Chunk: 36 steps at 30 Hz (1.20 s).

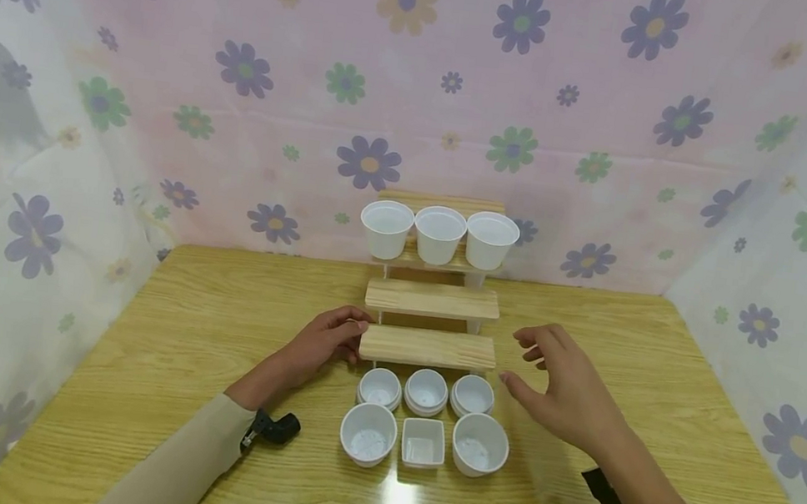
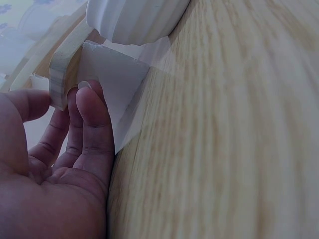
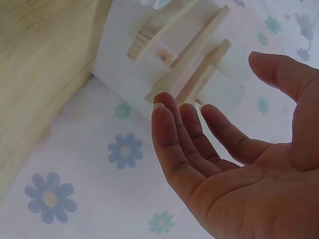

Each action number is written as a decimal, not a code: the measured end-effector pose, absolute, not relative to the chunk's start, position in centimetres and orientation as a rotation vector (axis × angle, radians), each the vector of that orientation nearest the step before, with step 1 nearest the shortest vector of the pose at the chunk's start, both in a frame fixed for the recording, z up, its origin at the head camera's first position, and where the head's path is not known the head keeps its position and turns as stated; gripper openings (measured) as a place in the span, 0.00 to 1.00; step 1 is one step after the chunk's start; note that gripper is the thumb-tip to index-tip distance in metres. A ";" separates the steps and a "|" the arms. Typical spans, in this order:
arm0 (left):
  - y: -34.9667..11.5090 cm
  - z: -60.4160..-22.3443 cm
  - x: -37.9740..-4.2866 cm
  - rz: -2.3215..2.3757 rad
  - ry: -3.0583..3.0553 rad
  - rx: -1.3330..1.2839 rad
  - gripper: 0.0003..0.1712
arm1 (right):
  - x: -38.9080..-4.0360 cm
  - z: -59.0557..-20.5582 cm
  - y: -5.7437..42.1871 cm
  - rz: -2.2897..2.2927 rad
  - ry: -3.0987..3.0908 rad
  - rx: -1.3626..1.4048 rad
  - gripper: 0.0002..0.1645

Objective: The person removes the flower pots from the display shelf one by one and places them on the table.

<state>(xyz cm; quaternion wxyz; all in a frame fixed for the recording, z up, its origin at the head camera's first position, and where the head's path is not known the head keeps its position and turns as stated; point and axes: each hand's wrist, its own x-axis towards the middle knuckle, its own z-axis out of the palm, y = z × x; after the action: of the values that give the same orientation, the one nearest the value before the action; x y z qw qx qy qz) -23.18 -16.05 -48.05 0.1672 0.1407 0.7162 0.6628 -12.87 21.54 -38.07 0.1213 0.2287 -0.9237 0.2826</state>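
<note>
A stepped wooden display rack [image 1: 427, 347] with white side supports stands at the middle of the table. My left hand [image 1: 324, 341] holds the left end of its lowest step. In the left wrist view the thumb lies against one face of that wooden step [image 2: 64, 79], with curled fingers at its other side near the white support [image 2: 107, 69]. To the right of the rack, apart from it, my right hand [image 1: 564, 389] is held with loosely bent fingers and nothing in it. Three white cups [image 1: 439, 238] stand on an upper step.
Before the rack stand three small round white pots [image 1: 426, 393]. Nearer still are two white bowls [image 1: 368, 434] [image 1: 480, 445] with a square white dish [image 1: 423, 444] between them. Flower-printed cloth [image 1: 322, 49] encloses the wood-grain table [image 1: 232, 290] at back and sides.
</note>
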 end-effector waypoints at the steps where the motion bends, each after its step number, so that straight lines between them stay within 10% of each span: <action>1: -16.0 -48.0 -23.2 1.887 2.038 0.402 0.22 | -13.0 -38.0 21.5 0.827 -2.693 0.668 0.26; 36: -16.1 -48.0 -23.0 1.872 2.063 0.413 0.23 | -18.7 -34.7 20.9 1.045 -2.596 0.581 0.28</action>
<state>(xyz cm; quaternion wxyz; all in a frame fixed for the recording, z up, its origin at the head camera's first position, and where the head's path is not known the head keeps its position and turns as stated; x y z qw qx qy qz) -22.99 -16.14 -48.05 0.1621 0.1448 0.7229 0.6559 -18.67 20.86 -34.72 0.1415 0.2011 -0.8992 0.3618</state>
